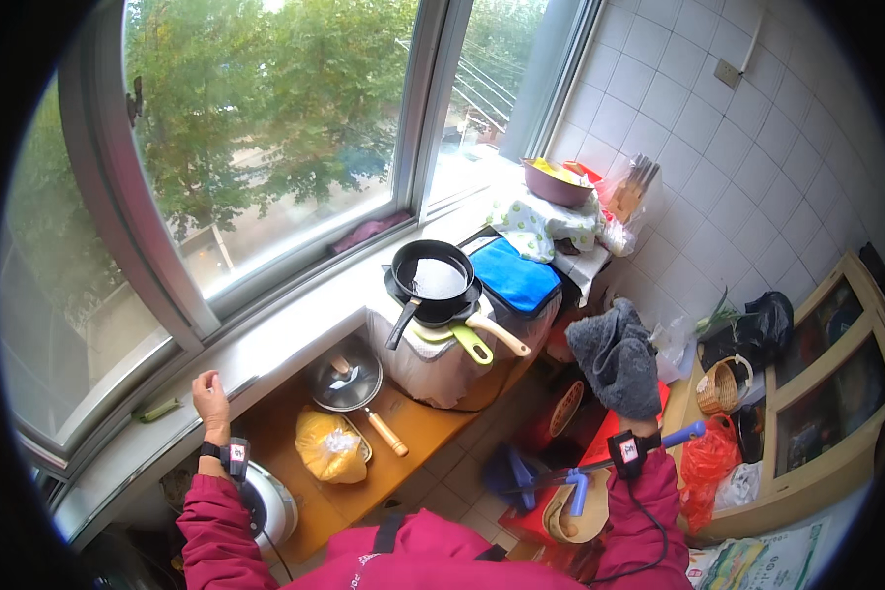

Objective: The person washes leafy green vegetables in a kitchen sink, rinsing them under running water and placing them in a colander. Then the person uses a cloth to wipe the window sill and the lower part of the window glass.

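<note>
From the head view, the left hand (210, 396) is at the left, over the near edge of the white windowsill (310, 334), just right of a slim green piece (160, 410) lying there. Its fingers look loosely curled with nothing seen between them; I cannot tell how tightly they close. The right hand (643, 426) is at the right, raised, with a bunched grey cloth (617, 356) over its far side. The cloth hides the fingers, so I cannot tell whether they grip it.

Between the hands, a wooden desk (310, 511) carries a pan with a glass lid (342, 385) and, just nearer, a yellow bag (324, 447). A white round appliance (277, 500) stands near the left forearm. Farther off, a black frying pan (435, 270) tops a stack on a plastic-covered bulk (423, 366), left of a blue cover (517, 273). To the right of the cloth are a wicker basket (718, 389), a red bag (710, 467) and a cabinet (860, 398).
</note>
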The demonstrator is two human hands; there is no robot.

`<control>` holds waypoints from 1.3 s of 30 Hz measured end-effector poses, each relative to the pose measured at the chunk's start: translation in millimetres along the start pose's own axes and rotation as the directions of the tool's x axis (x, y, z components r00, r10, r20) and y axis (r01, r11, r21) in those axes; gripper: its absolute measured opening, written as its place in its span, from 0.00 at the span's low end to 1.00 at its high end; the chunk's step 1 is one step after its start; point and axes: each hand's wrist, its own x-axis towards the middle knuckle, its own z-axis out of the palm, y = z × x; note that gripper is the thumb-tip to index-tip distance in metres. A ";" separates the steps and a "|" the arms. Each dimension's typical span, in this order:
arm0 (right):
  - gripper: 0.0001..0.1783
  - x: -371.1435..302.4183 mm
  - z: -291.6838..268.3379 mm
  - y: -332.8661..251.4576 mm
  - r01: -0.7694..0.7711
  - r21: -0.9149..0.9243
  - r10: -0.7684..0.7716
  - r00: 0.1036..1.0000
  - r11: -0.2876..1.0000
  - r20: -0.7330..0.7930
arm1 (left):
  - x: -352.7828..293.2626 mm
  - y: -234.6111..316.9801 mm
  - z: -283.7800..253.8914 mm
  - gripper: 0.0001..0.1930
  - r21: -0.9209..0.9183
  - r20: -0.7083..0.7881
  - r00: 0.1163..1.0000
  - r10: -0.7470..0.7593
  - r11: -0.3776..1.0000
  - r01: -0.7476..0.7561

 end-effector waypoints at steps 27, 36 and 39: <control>0.18 447.3 374.6 -84.0 0.305 0.426 -0.341 0.940 0.852 0.009 | 2.1 -44.8 58.6 0.08 0.578 -0.239 0.971 -0.007 0.802 0.149; 0.35 418.3 492.3 -82.4 0.179 0.155 -0.220 0.927 0.971 0.305 | -5.8 -42.9 53.1 0.08 0.583 -0.246 0.969 -0.013 0.797 0.158; 0.33 446.4 503.0 -71.0 0.082 0.097 -0.109 0.942 0.992 0.317 | -2.0 -32.6 54.5 0.07 0.586 -0.266 0.964 -0.026 0.790 0.183</control>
